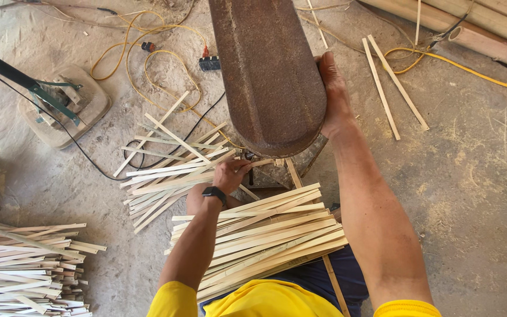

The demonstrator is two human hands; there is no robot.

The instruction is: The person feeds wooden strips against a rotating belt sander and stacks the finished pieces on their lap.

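1. Two hands work at a rusty machine hood (268, 70) that fills the top centre; what lies under it is hidden.
2. Left hand (230, 174), with a black watch (214, 193) on its wrist, is clenched on the end of a thin bamboo strip (263, 162); the strip runs toward the machine and its far end vanishes beneath the hood.
3. Right hand (334, 94) lies against the hood's right edge. Its fingers go behind the metal, so I cannot tell whether its grip is closed or released.
4. A bundle of strips (265, 235) rests across the person's lap, just below the left hand; its lower end is cut off by the yellow shirt (265, 302).
5. A loose heap of strips (171, 170) lies on the floor left of the machine.
6. Another stack (24, 267) at lower left is cut by the frame edge.
7. Yellow cable (148, 58) loops over the dusty floor behind.
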